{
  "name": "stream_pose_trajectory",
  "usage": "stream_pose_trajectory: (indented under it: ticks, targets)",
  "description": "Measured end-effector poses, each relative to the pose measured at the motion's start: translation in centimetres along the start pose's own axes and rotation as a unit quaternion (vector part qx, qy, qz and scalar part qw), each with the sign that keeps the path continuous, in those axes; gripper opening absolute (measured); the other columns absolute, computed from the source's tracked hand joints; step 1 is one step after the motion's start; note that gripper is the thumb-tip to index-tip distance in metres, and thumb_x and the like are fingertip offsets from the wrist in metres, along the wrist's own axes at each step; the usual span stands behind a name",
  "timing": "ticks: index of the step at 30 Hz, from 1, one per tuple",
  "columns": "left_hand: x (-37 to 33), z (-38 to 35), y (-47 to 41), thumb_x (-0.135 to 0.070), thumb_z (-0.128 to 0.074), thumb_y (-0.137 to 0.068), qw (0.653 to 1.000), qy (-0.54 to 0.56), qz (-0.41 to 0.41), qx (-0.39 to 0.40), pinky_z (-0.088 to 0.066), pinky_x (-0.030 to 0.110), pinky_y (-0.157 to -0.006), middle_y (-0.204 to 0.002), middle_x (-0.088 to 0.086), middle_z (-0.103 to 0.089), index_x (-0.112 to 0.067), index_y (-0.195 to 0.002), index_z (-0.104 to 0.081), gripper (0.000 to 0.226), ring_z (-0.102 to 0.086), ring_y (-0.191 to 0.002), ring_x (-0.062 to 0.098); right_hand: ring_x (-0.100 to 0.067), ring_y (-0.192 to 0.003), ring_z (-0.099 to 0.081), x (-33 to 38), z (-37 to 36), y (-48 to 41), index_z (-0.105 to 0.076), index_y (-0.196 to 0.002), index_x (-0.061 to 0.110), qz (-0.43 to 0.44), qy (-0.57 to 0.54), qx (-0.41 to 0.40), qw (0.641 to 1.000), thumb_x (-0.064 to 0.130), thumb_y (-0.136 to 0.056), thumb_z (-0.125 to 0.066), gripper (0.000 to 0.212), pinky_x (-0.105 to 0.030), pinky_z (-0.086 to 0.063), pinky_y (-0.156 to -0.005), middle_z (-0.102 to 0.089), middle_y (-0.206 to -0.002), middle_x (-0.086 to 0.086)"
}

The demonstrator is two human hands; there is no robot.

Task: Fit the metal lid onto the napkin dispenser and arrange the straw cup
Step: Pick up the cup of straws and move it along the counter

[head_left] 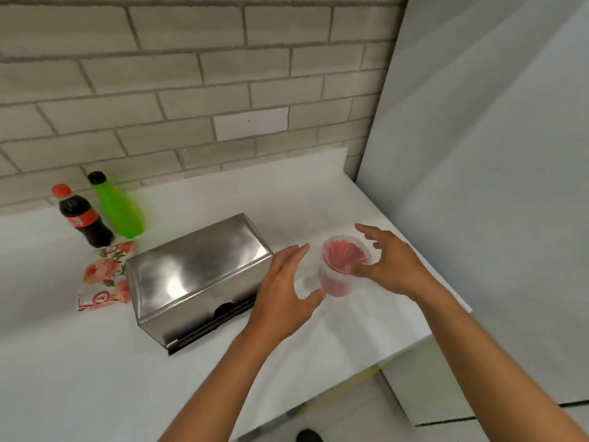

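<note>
A shiny metal napkin dispenser [197,279] lies on the white counter [95,378], its metal lid sitting on top and a dark slot showing at its front. Just right of it stands a clear plastic straw cup [342,269] full of red straws, upright. My left hand [287,291] is open between the dispenser and the cup, thumb close to the cup's left side. On the cup's right, my right hand [392,263] has its fingers spread and curved around the rim; whether they touch the cup is unclear.
A cola bottle [84,218] and a green bottle [119,208] stand at the back left by the brick wall. A floral napkin packet [105,275] lies left of the dispenser. A white panel [478,154] rises on the right; the counter edge runs diagonally at the right front.
</note>
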State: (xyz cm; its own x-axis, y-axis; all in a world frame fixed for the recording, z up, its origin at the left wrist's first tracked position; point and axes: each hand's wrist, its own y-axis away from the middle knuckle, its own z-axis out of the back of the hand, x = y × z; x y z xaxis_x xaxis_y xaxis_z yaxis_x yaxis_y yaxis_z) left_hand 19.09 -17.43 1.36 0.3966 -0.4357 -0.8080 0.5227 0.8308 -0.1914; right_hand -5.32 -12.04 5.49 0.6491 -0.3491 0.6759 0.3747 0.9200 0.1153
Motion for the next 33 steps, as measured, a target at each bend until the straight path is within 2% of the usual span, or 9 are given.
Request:
stream_pose_trajectory:
  ticks: [4,5,7,10,13,15,20,28,33]
  targets:
    - [0.9,-3.1,-0.9,-0.039,-0.086,-0.082,0.999,0.011,0.008,0.039,-0.044,0.032,-0.114,-0.162,-0.013,-0.027,-0.041,-0.161,-0.028,0.099,-0.037,-0.146,0.008,0.016,-0.108,-0.056,-2.0,-0.2,1.6,-0.044,-0.132,0.075,0.045,-0.018,-0.001,0.999,0.063,-0.062,-0.089,0.084,-0.004,-0.045,-0.08,-0.055,-0.117,0.052]
    - [1.1,-3.9,-1.0,-0.041,-0.085,-0.083,0.999,-0.001,0.002,0.05,-0.04,0.026,-0.112,-0.165,-0.013,-0.022,-0.045,-0.161,-0.021,0.101,-0.034,-0.148,0.009,0.016,-0.109,-0.056,-2.6,-0.5,1.6,-0.042,-0.132,0.076,0.044,-0.03,0.007,0.999,0.064,-0.061,-0.089,0.087,-0.006,-0.047,-0.083,-0.055,-0.12,0.05]
    - [1.4,-5.4,-1.1,-0.043,-0.082,-0.086,0.997,-0.036,-0.01,0.068,-0.035,0.02,-0.104,-0.169,-0.02,-0.008,-0.052,-0.16,-0.008,0.105,-0.03,-0.151,0.011,-0.001,-0.125,-0.052,-4.1,-1.0,1.1,-0.036,-0.152,0.058,0.002,-0.086,0.03,0.996,0.064,-0.062,-0.094,0.108,-0.024,-0.048,-0.101,-0.048,-0.142,0.029]
    - [1.9,-7.4,-1.5,-0.045,-0.081,-0.087,0.996,-0.04,-0.013,0.074,-0.033,0.018,-0.106,-0.171,-0.024,0.006,-0.054,-0.16,0.003,0.112,-0.02,-0.155,0.008,-0.019,-0.135,-0.055,-5.7,-1.3,-0.3,-0.034,-0.16,0.041,-0.064,-0.204,0.048,0.976,0.062,-0.063,-0.093,0.116,-0.037,-0.049,-0.105,-0.05,-0.154,0.008]
    - [2.2,-9.1,-1.9,-0.045,-0.083,-0.085,0.999,-0.014,-0.005,0.051,-0.029,0.008,-0.11,-0.17,-0.025,0.005,-0.055,-0.16,0.001,0.112,-0.002,-0.147,-0.02,-0.02,-0.136,-0.057,-6.5,-1.2,-1.8,-0.039,-0.159,0.039,-0.064,-0.248,0.094,0.962,0.051,-0.07,-0.095,0.106,-0.044,-0.049,-0.112,-0.055,-0.154,0.005]
    - [2.3,-10.3,-2.2,-0.045,-0.083,-0.086,1.0,-0.001,0.008,0.019,-0.027,0.0,-0.106,-0.17,-0.023,-0.002,-0.055,-0.16,-0.008,0.106,-0.004,-0.14,-0.029,-0.02,-0.136,-0.059,-7.1,-1.2,-2.8,-0.042,-0.157,0.041,-0.051,-0.258,0.138,0.955,0.046,-0.072,-0.095,0.1,-0.043,-0.05,-0.112,-0.059,-0.149,0.006]
    - [2.7,-12.9,-3.0,-0.032,-0.081,-0.091,0.996,0.021,0.036,-0.074,-0.057,0.036,-0.102,-0.168,-0.014,-0.02,-0.05,-0.156,-0.03,0.084,-0.045,-0.145,0.012,-0.016,-0.13,-0.064,-8.3,-0.8,-5.5,-0.044,-0.154,0.045,-0.023,-0.295,0.201,0.934,0.04,-0.073,-0.097,0.097,-0.035,-0.055,-0.107,-0.063,-0.14,0.008]
    - [2.4,-14.9,-7.3,-0.025,-0.074,-0.096,0.992,-0.016,0.069,-0.108,-0.059,0.039,-0.099,-0.167,-0.008,-0.021,-0.037,-0.156,-0.032,0.075,-0.051,-0.14,0.018,-0.021,-0.128,-0.064,-8.8,0.5,-11.4,-0.047,-0.153,0.038,0.01,-0.3,0.237,0.924,0.025,-0.078,-0.094,0.089,-0.042,-0.055,-0.109,-0.064,-0.139,-0.002]
    - [3.3,-14.7,-10.9,-0.023,-0.071,-0.098,0.993,-0.025,0.078,-0.085,-0.058,0.039,-0.099,-0.149,-0.008,-0.042,-0.049,-0.151,-0.031,0.072,-0.057,-0.125,0.012,-0.021,-0.125,-0.066,-8.6,1.4,-15.4,-0.05,-0.153,0.034,-0.003,-0.318,0.244,0.916,0.015,-0.079,-0.093,0.088,-0.04,-0.056,-0.107,-0.065,-0.137,-0.006]
